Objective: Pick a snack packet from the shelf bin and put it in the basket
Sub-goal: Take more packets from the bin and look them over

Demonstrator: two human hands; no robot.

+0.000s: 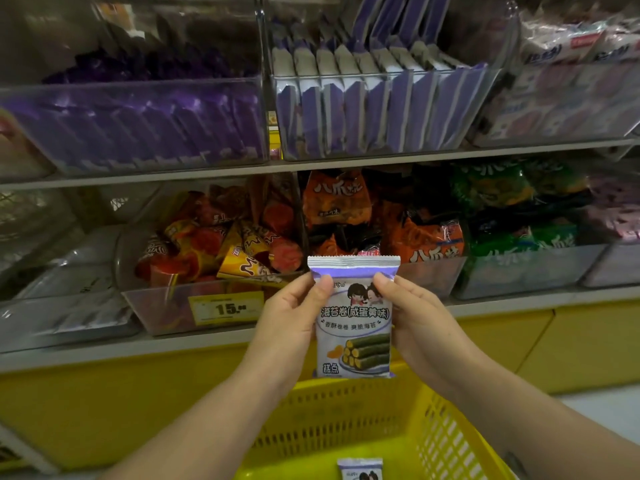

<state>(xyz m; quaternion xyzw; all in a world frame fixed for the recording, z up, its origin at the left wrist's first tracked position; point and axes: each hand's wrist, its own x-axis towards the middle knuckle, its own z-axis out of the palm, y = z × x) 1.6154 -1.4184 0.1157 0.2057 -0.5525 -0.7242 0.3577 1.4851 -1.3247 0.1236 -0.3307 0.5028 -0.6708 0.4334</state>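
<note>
Both hands are holding one snack packet (354, 318) upright above the yellow basket (377, 427): the left hand (291, 315) is pinching its left edge, the right hand (412, 315) its right. Transfer appears to be under way. The next move calls for lowering and releasing it beside the matching packet (360, 470) already lying inside.

**Setting: retail shop, snack aisle**

A yellow price tag (227, 308) reading 15 was stuck to the front of a clear bin (162, 311) of red and yellow wrapped sweets. Right of the tag, further bins held orange packets (341, 202) and green packets (495, 188). Above the tag, over a shelf board (173, 173), an upper bin (381, 112) held rows of purple-and-white packets. Below the tag stood a yellow basket (446, 431).
</note>
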